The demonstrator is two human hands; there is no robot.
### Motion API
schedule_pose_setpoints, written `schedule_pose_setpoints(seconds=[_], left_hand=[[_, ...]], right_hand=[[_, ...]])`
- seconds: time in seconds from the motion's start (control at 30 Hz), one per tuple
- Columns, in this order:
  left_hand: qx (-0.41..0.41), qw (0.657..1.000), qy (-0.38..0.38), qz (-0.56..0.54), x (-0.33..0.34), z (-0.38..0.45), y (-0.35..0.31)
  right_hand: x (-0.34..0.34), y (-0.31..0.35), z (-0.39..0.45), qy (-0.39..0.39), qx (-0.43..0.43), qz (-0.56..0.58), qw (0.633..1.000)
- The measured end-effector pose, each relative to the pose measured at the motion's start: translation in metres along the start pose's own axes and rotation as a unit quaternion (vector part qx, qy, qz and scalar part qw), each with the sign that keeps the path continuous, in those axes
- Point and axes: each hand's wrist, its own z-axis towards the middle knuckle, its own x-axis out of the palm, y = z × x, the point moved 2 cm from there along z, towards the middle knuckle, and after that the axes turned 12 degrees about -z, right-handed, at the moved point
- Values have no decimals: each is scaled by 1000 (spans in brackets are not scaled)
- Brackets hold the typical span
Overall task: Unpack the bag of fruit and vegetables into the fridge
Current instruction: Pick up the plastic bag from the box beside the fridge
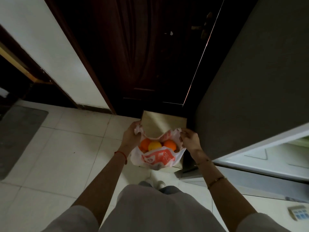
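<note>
A white plastic bag with red print [158, 158] rests on a small wooden stool [163, 123] by the door. My left hand [132, 136] grips the bag's left edge and my right hand [189, 139] grips its right edge, holding its mouth apart. Inside lie two oranges [145, 144] [170, 144] with a yellow fruit [154, 146] between them. The grey fridge [250, 81] stands to the right, and part of its white open door [267, 158] shows at lower right.
A dark wooden door [142, 56] stands straight ahead behind the stool. A grey mat [18, 131] lies on the tiled floor at left. A small boxy object [299, 211] sits on the floor at lower right. My feet [153, 183] are just behind the stool.
</note>
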Motion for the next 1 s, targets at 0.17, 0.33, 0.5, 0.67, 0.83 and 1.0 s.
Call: schedule_pose_setpoints(seconds=[0.17,0.33,0.5,0.67,0.83,1.0], left_hand=[[81,994,-27,73,-7,-44,-15],[157,981,-43,106,-11,-85,-20],[238,964,-50,108,-16,-124,-19],[295,952,-32,69,-20,-162,-31],[305,950,6,65,-20,-198,-44],[299,952,50,47,-9,-234,-63]], right_hand=[[-10,-2,-40,-6,-8,112,994],[-24,0,-92,-9,-22,195,981],[-39,1,-139,-24,-51,231,971],[-53,2,-181,-61,-65,227,970],[-69,0,-225,-113,-77,247,959],[-89,-13,-271,-134,-72,283,947]])
